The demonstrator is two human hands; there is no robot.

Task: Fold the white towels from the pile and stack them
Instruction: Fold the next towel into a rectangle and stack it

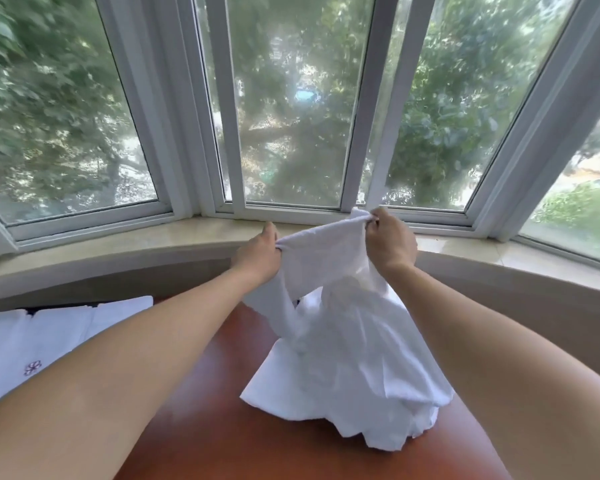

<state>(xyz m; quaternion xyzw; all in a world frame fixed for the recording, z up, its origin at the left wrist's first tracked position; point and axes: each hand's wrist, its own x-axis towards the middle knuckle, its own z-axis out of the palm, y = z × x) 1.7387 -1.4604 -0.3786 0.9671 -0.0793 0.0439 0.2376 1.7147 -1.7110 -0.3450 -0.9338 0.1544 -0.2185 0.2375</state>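
Note:
A white towel (321,251) hangs lifted above the brown table (222,427). My left hand (258,252) grips its upper left edge. My right hand (390,240) pinches its upper right corner, held a little higher near the window sill. The towel sags between both hands and drapes down onto a crumpled pile of white towels (354,375) on the table's right half. Where the held towel ends and the pile begins I cannot tell.
A bay window (291,116) with white frames and a pale stone sill (136,242) curves round the far side. White cloth with a small purple flower mark (32,344) lies at the left, beside the table.

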